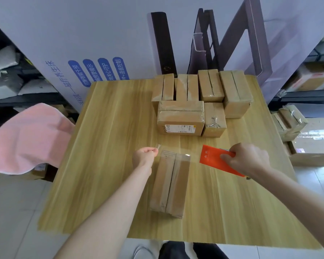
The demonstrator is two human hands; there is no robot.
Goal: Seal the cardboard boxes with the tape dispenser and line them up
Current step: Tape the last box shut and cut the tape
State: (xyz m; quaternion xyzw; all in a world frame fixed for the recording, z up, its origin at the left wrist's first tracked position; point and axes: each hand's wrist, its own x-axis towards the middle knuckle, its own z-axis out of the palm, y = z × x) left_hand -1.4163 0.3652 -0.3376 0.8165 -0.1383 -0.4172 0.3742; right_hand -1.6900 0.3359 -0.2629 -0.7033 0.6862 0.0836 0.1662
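Tape [185,155] runs from left hand [145,156], which pinches its end, to dispenser [211,157] gripped by right hand [249,159], at 2 o'clock from box [169,184]; slack could wrinkle it.

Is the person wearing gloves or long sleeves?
No gloves. The left hand and the right hand are bare, and no sleeves show up to the picture's edge. I can see no watch, ring or bracelet.

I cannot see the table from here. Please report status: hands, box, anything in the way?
Left hand pinches tape end; right hand grips orange tape dispenser. Tape stretched above far end of near cardboard box. Other boxes behind, apart.
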